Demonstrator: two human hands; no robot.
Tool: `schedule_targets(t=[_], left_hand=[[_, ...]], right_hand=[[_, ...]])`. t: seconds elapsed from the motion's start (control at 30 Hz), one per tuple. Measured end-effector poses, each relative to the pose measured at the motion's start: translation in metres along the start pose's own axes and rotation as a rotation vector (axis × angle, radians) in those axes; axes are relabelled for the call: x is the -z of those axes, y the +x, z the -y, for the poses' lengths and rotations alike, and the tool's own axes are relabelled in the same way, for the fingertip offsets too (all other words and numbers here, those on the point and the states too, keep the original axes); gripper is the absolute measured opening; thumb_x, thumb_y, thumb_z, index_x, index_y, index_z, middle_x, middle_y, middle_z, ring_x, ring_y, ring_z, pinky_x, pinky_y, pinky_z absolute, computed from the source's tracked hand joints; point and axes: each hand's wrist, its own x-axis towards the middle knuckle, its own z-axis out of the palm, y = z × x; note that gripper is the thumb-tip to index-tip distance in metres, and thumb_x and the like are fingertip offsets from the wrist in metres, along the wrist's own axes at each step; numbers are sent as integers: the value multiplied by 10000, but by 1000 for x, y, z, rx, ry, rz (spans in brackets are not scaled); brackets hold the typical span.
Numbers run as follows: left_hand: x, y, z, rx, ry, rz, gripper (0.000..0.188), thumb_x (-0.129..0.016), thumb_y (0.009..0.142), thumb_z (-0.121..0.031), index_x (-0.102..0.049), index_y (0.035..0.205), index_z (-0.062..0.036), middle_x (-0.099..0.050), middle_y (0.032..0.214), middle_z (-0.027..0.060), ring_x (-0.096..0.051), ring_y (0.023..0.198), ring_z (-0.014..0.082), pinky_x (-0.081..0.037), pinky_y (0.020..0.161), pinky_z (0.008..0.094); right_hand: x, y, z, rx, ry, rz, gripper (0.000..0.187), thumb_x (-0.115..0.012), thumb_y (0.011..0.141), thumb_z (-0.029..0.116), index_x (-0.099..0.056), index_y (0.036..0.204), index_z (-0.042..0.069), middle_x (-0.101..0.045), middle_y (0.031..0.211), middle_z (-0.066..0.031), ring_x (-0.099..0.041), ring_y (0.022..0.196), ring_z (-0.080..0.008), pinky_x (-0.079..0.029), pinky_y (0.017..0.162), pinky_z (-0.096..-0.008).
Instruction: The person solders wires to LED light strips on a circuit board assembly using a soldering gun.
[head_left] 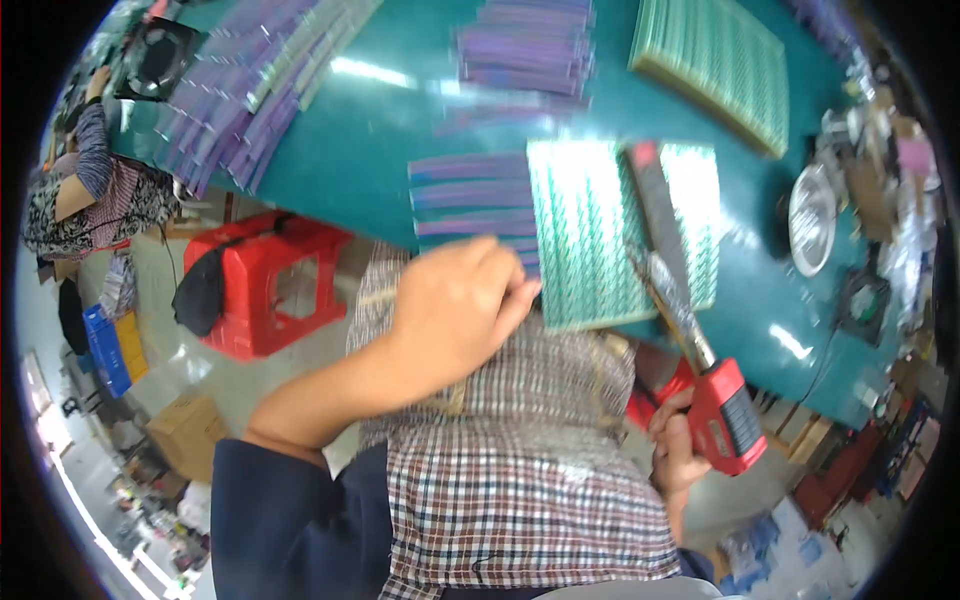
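My left hand [455, 300] is closed, its thumb and fingers drawn together at the near end of a row of purple strips [470, 192]. Whatever lies between its fingertips is hidden. These strips meet the left edge of a pale green ribbed block [585, 235] at the table's near edge. My right hand [678, 455] grips a tool with a red and black handle [728, 420] and a metal shaft; its exact kind is unclear. The shaft reaches over the block, alongside a long dark flat bar [662, 210] with a red end. Motion blurs the bar and shaft.
The green table [370, 130] carries purple strips in a pile [525, 50] and a spread bundle [240, 90]. Another green ribbed block [715, 65] and a metal bowl [812, 220] stand right. A red stool [265, 285] is at left. Another person's arm [90, 150] shows far left.
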Motion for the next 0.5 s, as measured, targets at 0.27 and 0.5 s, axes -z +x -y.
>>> schedule_targets(t=[0.27, 0.5], left_hand=[[-22, -17, 9, -39, -7, -40, 216, -734, 844, -256, -662, 760, -70, -639, 757, 110, -669, 728, 320, -538, 653, 447], [-14, -13, 13, 28, 45, -2, 185, -736, 859, -269, -688, 815, -95, -664, 809, 82, -688, 799, 297, -540, 708, 430]], right_hand=[[29, 59, -28, 198, 453, -130, 162, -579, 997, 132, -547, 1100, 10, -526, 671, -28, -340, 413, -55, -324, 389, -223], [68, 127, -79, 95, 971, 128, 247, -499, 1075, 288, -548, 1075, 46, -535, 698, -42, -357, 401, -59, -326, 376, -219]])
